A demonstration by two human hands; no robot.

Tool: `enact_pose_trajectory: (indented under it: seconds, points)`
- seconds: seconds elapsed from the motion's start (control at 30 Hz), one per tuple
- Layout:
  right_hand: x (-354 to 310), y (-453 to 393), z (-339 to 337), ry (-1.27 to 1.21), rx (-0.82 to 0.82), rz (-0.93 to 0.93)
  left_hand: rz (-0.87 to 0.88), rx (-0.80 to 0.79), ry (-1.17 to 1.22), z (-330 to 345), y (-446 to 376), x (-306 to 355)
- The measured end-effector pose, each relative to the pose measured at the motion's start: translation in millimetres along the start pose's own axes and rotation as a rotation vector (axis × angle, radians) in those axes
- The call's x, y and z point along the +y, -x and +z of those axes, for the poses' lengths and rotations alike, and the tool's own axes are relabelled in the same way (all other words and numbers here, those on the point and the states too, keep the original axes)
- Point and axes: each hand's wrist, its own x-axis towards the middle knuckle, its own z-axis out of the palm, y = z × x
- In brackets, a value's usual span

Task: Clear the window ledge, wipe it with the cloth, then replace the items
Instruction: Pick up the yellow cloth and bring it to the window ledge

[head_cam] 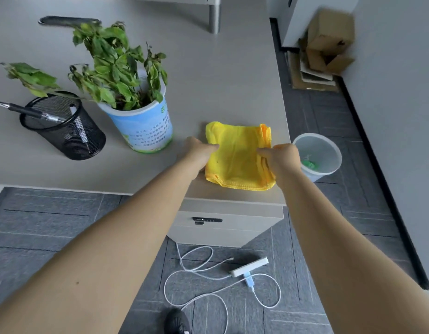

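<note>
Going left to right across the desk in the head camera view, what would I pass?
Black mesh pen holder → potted plant → left hand → yellow cloth → right hand → waste bin on the floor beyond the desk edge.

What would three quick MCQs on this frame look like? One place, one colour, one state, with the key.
1. Where is the potted plant relative to the cloth?
A. to its left on the desk
B. on top of it
C. on the floor

2. What colour is the cloth?
A. blue
B. yellow
C. white

3. How does the cloth lie?
A. hanging off a hook
B. balled up inside the bin
C. folded flat on the desk, both hands on it

Key: 1 A, the plant stands between the mesh pen holder and the cloth. 2 B, it is bright yellow. 3 C, the left hand and right hand rest on its side edges on the desk.
</note>
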Motion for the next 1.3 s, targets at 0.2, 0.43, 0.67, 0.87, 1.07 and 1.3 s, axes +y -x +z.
enact_pose_trajectory:
  seconds: [0.2,0.43,0.67,0.87,1.07,1.3]
  points:
    - [-5.7,9.7,-3.6,-0.058,0.08,-0.039,0.134,-0.091,0.047,-3.0,15.2,20.1]
    - [19.0,46.8,-84.3,-0.247,0.187,-0.096,0.306,-0.214,0.089,41.1,64.1,48.0]
    - [94.3,101.9,-217.5,-0.395,0.367,-0.062,0.378,-0.454,0.038,154.2,172.4,61.9]
    - [207.8,159.4,-355.2,-0.517,0.517,0.018,0.438,-0.627,-0.016,287.0,298.9,43.0]
    - [316.4,222.8,-489.9,-0.594,0.728,0.067,0.527,-0.79,-0.041,416.0,427.9,36.4]
    - [410.1,285.1,-596.3,-0.719,0.942,0.099,0.581,-0.976,-0.144,539.1,532.5,26.8]
